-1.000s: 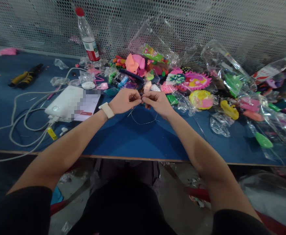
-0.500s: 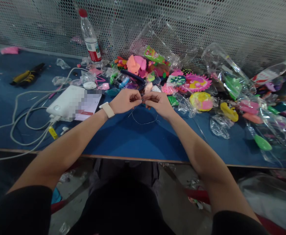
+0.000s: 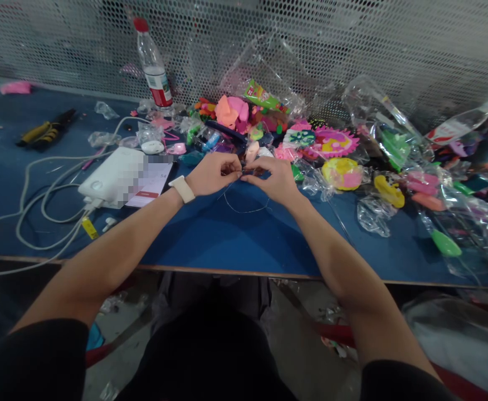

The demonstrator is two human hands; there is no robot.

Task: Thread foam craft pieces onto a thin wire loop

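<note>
My left hand (image 3: 215, 172), with a pale band at the wrist, is closed in a pinch on a thin thread or wire. Its fingertips meet those of my right hand (image 3: 274, 177), also pinched on the strand. The thin strand (image 3: 244, 211) hangs in a loop below both hands, over the blue table (image 3: 227, 245). Whether something small sits between the fingertips is too fine to tell. Just behind the fingers lies a peach-coloured clay piece (image 3: 252, 150) in the heap of colourful pieces.
Left of my hands lie a phone (image 3: 150, 181), a white power bank (image 3: 112, 175) with looping cables (image 3: 27, 195), and yellow-black pliers (image 3: 45, 131). A bottle (image 3: 156, 78) stands behind. Clear wrappers (image 3: 373, 214) and colourful clay pieces (image 3: 342, 172) spread rightward.
The fingers of my right hand have shifted slightly and arch more, with a wider gap behind the pinch. My left hand stays nearly in place. The view has moved very slightly.
</note>
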